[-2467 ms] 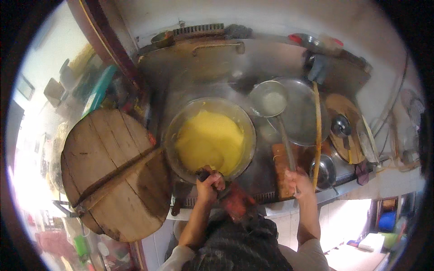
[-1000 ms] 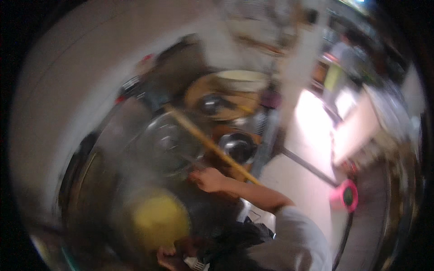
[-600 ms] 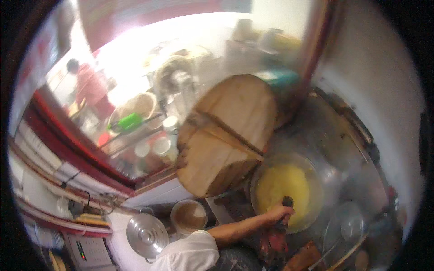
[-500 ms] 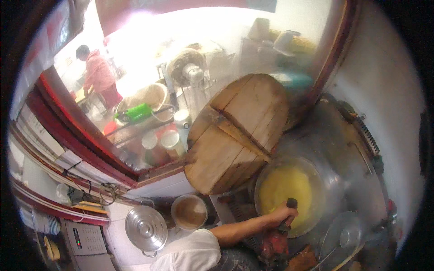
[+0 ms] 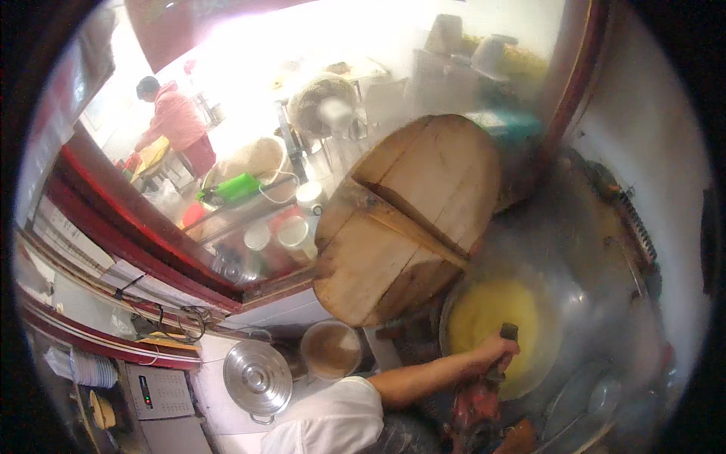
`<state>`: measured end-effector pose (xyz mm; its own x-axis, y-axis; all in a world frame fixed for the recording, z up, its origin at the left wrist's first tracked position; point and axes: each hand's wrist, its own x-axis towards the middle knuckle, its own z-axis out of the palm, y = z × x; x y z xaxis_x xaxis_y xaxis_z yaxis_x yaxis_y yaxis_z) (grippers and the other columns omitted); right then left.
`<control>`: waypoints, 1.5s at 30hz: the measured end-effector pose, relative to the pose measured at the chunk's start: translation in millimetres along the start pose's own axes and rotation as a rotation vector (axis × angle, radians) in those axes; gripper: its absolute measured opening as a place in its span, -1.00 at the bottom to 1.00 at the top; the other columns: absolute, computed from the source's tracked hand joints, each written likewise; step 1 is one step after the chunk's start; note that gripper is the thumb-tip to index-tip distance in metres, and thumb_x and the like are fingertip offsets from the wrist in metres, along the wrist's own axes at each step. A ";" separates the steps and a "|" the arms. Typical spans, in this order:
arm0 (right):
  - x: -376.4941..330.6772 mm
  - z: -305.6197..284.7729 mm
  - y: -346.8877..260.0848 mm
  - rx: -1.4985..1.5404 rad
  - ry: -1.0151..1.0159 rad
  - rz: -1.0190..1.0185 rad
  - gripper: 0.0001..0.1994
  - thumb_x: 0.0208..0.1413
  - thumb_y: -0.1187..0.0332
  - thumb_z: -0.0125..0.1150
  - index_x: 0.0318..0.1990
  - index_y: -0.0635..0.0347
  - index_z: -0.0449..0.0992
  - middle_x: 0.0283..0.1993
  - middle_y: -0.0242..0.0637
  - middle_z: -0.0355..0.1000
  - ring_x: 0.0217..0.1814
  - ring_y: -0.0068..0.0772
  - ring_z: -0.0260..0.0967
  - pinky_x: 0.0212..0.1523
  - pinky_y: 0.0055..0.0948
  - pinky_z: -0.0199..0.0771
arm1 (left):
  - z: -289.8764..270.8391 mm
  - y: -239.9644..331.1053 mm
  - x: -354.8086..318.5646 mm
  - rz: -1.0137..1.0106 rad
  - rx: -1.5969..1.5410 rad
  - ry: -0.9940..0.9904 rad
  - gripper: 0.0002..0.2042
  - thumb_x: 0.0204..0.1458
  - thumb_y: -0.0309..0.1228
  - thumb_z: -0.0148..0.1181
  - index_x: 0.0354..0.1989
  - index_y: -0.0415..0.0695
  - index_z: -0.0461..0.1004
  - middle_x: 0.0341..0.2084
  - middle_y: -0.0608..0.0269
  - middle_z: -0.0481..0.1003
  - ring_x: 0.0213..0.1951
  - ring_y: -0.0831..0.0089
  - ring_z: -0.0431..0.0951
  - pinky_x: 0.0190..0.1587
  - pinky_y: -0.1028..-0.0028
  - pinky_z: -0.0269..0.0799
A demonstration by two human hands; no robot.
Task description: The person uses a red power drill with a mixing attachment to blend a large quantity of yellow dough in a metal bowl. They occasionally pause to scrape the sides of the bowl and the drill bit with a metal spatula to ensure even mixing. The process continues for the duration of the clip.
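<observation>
My left arm (image 5: 431, 380), in a short white sleeve, reaches across from the lower left. My left hand (image 5: 495, 354) is wrapped round a dark upright handle (image 5: 510, 331) at the near edge of a large round pot (image 5: 558, 333). Yellow contents (image 5: 484, 314) fill the pot, and steam hangs over it. Directly below the hand is a red object (image 5: 478, 405); whether the handle belongs to it, I cannot tell. A brown shape (image 5: 518, 437) near the bottom edge is too unclear to name. My right hand does not show.
A large round wooden lid (image 5: 423, 174) leans beyond the pot, before a glass window. To the left stand a lidded metal pot (image 5: 258, 378) and a pot of brown liquid (image 5: 331, 349). A ladle (image 5: 603, 395) lies right. Behind the glass, a person (image 5: 178, 117) bends over a table.
The whole view has shifted, so most things sit slightly farther right. My left hand keeps its grip on the handle. The person behind the glass has moved slightly.
</observation>
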<state>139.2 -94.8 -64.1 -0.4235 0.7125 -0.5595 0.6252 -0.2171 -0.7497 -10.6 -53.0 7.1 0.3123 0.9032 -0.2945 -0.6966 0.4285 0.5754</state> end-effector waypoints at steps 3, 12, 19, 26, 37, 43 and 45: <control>-0.1 0.5 4.0 0.007 0.000 0.002 -0.40 -0.04 0.35 0.20 0.19 0.11 0.14 0.14 -0.25 0.21 0.12 -0.37 0.18 0.14 -0.33 0.19 | 6.0 -3.5 3.5 -0.005 0.052 0.028 -0.81 -0.22 -0.46 0.07 -0.75 -0.11 0.20 -0.89 0.28 0.22 -0.84 0.48 0.24 -0.79 0.47 0.13; -2.6 8.2 16.9 0.034 -0.021 -0.024 -0.42 -0.05 0.35 0.21 0.17 0.12 0.16 0.10 -0.25 0.25 0.09 -0.40 0.20 0.13 -0.35 0.20 | 17.9 -8.4 10.0 -0.030 0.150 0.032 -0.78 -0.26 -0.45 0.08 -0.81 -0.10 0.18 -0.89 0.26 0.20 -0.84 0.46 0.22 -0.78 0.43 0.13; -1.8 23.2 16.3 0.054 -0.045 -0.071 -0.43 -0.05 0.35 0.22 0.15 0.13 0.18 0.07 -0.25 0.28 0.07 -0.42 0.22 0.12 -0.36 0.21 | 11.5 -7.9 11.2 -0.125 0.029 0.038 -0.80 -0.24 -0.46 0.07 -0.78 -0.11 0.20 -0.89 0.25 0.21 -0.85 0.44 0.22 -0.78 0.43 0.16; -2.2 23.2 18.3 0.053 -0.038 -0.087 -0.45 -0.06 0.35 0.22 0.13 0.14 0.20 0.05 -0.25 0.30 0.05 -0.44 0.24 0.11 -0.37 0.22 | -9.9 -8.9 14.8 -0.001 0.009 0.035 -0.84 -0.16 -0.47 0.05 -0.68 -0.07 0.22 -0.84 0.33 0.20 -0.81 0.49 0.23 -0.73 0.48 0.15; -13.1 44.5 16.8 0.130 -0.020 -0.158 -0.47 -0.07 0.35 0.23 0.11 0.16 0.24 0.00 -0.25 0.35 0.01 -0.47 0.26 0.09 -0.38 0.24 | -25.0 -5.6 19.2 0.013 0.148 0.178 -0.89 -0.16 -0.40 0.11 -0.61 -0.12 0.35 -0.77 0.27 0.31 -0.72 0.42 0.34 -0.64 0.44 0.26; -63.8 48.1 44.6 0.307 -0.025 -0.173 -0.48 -0.07 0.35 0.24 0.09 0.16 0.25 -0.02 -0.25 0.37 0.00 -0.49 0.28 0.08 -0.39 0.25 | -33.5 6.2 2.8 -0.116 -0.065 0.079 -0.84 -0.14 -0.44 -0.05 -0.68 -0.01 0.14 -0.78 0.44 0.08 -0.73 0.57 0.07 -0.65 0.51 -0.01; -76.4 49.0 51.2 0.403 -0.035 -0.202 -0.48 -0.07 0.35 0.24 0.09 0.17 0.26 -0.03 -0.25 0.38 -0.01 -0.49 0.28 0.08 -0.39 0.26 | -17.3 8.8 -3.4 -0.071 -0.032 0.124 -0.85 -0.13 -0.46 -0.06 -0.66 -0.02 0.15 -0.79 0.47 0.06 -0.75 0.54 0.08 -0.63 0.49 0.04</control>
<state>171.4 -193.0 -77.0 -0.5372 0.7459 -0.3938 0.2252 -0.3230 -0.9192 -28.9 -52.7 0.0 0.2809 0.8595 -0.4271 -0.6966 0.4887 0.5252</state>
